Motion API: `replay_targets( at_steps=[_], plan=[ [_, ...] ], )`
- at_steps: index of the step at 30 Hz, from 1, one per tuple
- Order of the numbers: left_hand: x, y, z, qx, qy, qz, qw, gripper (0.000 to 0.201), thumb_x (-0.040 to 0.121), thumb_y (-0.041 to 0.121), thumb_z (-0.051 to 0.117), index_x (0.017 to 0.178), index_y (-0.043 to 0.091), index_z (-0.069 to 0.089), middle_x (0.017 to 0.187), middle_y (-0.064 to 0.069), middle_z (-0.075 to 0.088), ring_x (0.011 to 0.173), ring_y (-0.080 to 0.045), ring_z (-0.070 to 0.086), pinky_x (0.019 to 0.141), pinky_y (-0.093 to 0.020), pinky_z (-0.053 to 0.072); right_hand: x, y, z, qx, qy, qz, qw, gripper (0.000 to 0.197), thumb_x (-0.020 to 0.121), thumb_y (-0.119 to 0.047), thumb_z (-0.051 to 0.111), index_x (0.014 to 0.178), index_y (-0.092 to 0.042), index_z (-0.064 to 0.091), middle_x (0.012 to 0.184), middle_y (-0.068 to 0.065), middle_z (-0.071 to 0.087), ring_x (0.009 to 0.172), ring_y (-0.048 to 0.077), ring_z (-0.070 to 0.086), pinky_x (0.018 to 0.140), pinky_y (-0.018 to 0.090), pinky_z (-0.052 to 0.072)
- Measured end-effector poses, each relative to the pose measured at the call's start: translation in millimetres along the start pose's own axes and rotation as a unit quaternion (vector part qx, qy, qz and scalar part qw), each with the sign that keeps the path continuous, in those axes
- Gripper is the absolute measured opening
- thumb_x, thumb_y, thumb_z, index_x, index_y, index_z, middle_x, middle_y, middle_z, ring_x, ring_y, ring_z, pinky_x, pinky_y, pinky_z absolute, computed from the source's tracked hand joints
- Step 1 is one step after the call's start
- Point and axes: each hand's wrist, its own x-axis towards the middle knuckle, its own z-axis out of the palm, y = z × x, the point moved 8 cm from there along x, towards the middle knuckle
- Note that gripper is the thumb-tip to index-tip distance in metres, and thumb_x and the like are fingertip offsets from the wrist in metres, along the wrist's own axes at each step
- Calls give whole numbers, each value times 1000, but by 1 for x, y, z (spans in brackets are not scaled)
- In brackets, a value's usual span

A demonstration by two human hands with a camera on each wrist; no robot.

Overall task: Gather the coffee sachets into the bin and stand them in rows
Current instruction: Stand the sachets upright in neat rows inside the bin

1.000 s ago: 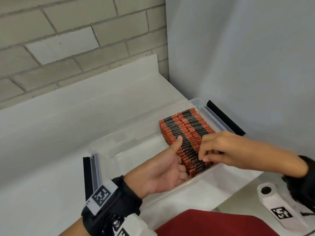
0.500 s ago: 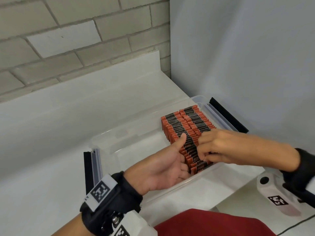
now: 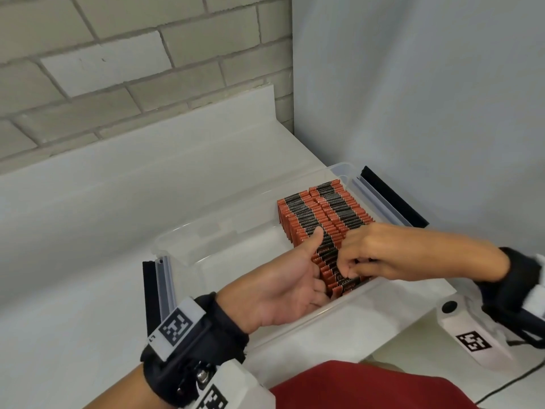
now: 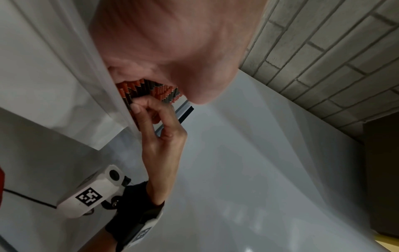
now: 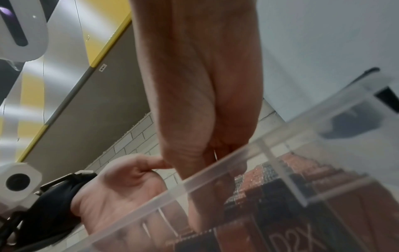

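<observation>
Orange-and-black coffee sachets (image 3: 321, 208) stand on edge in two tight rows at the right end of a clear plastic bin (image 3: 324, 329). My left hand (image 3: 312, 270) cups the near-left side of the rows, thumb laid up along the sachet tops and fingers curled against the front sachets. My right hand (image 3: 354, 261) reaches in from the right, its curled fingertips pinching the tops of the nearest sachets. In the left wrist view the right hand (image 4: 146, 109) pinches sachets (image 4: 164, 92) beside the bin wall. The right wrist view shows sachets (image 5: 302, 170) through the bin wall (image 5: 237, 158).
The bin's left half (image 3: 236, 255) holds no sachets. Black-and-grey lid clips stand at its left end (image 3: 153, 290) and right end (image 3: 389, 196). The bin sits on a white counter (image 3: 88, 305) against a brick wall and a grey panel. Red cloth (image 3: 368, 385) lies at the bottom edge.
My right hand's fingers have curled tighter and edged left along the near sachets. My left hand stays braced against the row with its thumb up.
</observation>
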Motion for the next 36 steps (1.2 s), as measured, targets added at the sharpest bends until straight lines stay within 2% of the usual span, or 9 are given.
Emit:
replay_targets(
  at_steps=[5, 7, 11, 14, 19, 21, 25, 32, 36],
  plan=[
    [-4, 10, -20, 49, 63, 59, 995, 66, 95, 65, 21, 133, 14, 39, 128, -9, 49, 124, -24, 50, 115, -32, 25, -17, 12, -36, 58, 117, 13, 991, 21, 92, -32, 56, 105, -25, 71, 98, -25, 65, 95, -11, 57, 83, 6, 41],
    [-3, 15, -24, 18, 83, 75, 994, 65, 94, 65, 25, 106, 15, 65, 100, 2, 73, 94, -10, 68, 95, -24, 46, -24, 9, -46, 46, 156, 15, 987, 35, 93, -41, 48, 119, -25, 67, 113, -21, 64, 106, -10, 55, 91, 9, 41],
    [2, 14, -20, -13, 79, 70, 994, 78, 93, 68, 26, 136, 8, 50, 122, -12, 65, 110, -13, 62, 102, -26, 41, -19, 3, -2, 12, -41, 63, 997, 55, 92, -56, 27, 142, -35, 38, 147, -27, 27, 130, -25, 16, 112, 5, 12],
    [2, 17, -22, -2, 70, 81, 994, 70, 96, 64, 24, 133, 6, 36, 102, -11, 52, 112, -18, 46, 115, -32, 24, -20, 6, -13, 41, 10, 89, 995, 58, 90, -58, 23, 142, -37, 35, 145, -30, 24, 127, -29, 12, 110, 2, 8],
    [3, 16, -18, -11, 82, 73, 994, 79, 94, 67, 26, 136, 4, 48, 122, -13, 63, 100, -14, 67, 83, -22, 51, -8, 8, -1, -22, -37, 131, 990, 61, 95, -54, 16, 151, -30, 16, 156, -19, 7, 139, -11, -4, 113, 11, -4],
    [4, 13, -21, -15, 72, 64, 995, 79, 94, 67, 24, 134, 4, 49, 117, -10, 63, 100, -12, 66, 91, -24, 47, -7, 10, 8, -26, -73, 141, 987, 58, 98, -51, 19, 151, -29, 14, 157, -17, 4, 136, -11, -8, 109, 10, -6],
    [-2, 10, -19, -20, 75, 39, 996, 72, 94, 68, 20, 127, 8, 43, 112, -19, 53, 122, -25, 45, 117, -33, 20, -15, 5, -13, 2, -33, 150, 988, 58, 94, -53, 20, 149, -35, 19, 150, -27, 6, 136, -15, 1, 112, 9, -2],
    [6, 5, -13, -12, 42, 29, 999, 94, 90, 73, 18, 143, -2, 38, 143, -21, 47, 137, -30, 41, 119, -38, 22, -31, -2, -13, 66, -54, 136, 987, 63, 85, -66, 21, 139, -41, 42, 142, -34, 31, 131, -20, 23, 113, 9, 17],
    [8, 3, -8, -5, 20, 26, 999, 94, 90, 74, 17, 142, 0, 41, 141, -20, 50, 134, -28, 45, 118, -37, 25, -39, 2, 1, 66, -88, 122, 986, 79, 88, -76, 15, 114, -19, 63, 119, -2, 64, 106, 10, 61, 98, 28, 46]
  ],
)
